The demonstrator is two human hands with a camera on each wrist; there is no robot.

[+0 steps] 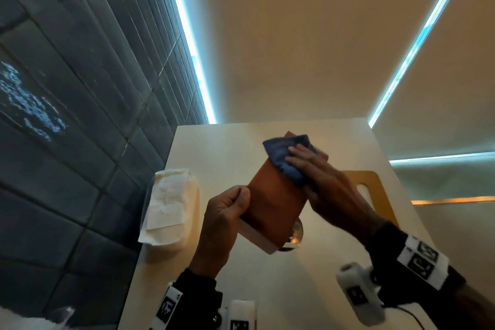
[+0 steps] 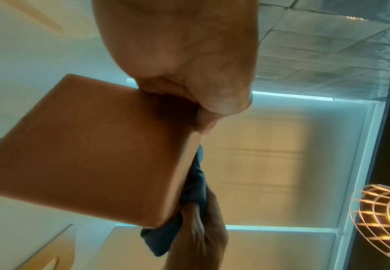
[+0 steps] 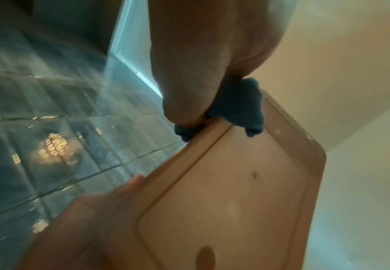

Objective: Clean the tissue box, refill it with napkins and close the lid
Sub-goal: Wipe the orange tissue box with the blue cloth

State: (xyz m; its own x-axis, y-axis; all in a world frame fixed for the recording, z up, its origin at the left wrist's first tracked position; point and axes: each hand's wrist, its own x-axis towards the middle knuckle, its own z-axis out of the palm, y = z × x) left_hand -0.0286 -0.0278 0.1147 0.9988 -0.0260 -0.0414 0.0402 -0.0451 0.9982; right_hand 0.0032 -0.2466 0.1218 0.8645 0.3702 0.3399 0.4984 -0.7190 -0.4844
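I hold an orange-brown tissue box (image 1: 273, 203) tilted above the white table (image 1: 214, 147). My left hand (image 1: 227, 211) grips its lower left edge, thumb on the broad face. My right hand (image 1: 316, 169) spreads its fingers over a blue cloth (image 1: 284, 153) on the box's upper end. In the left wrist view the box (image 2: 92, 149) fills the middle, with the cloth (image 2: 196, 182) wrapped round its far edge. The right wrist view has the cloth (image 3: 242, 107) pinched against the rim of the box (image 3: 224, 201). A white napkin stack (image 1: 171, 206) lies to the left. A wooden lid (image 1: 375, 190) with a slot lies to the right.
A dark tiled wall (image 1: 67, 115) runs along the table's left side. A small shiny round object (image 1: 294, 236) sits on the table under the box. A wire lampshade (image 2: 386, 219) shows at the left wrist view's right edge.
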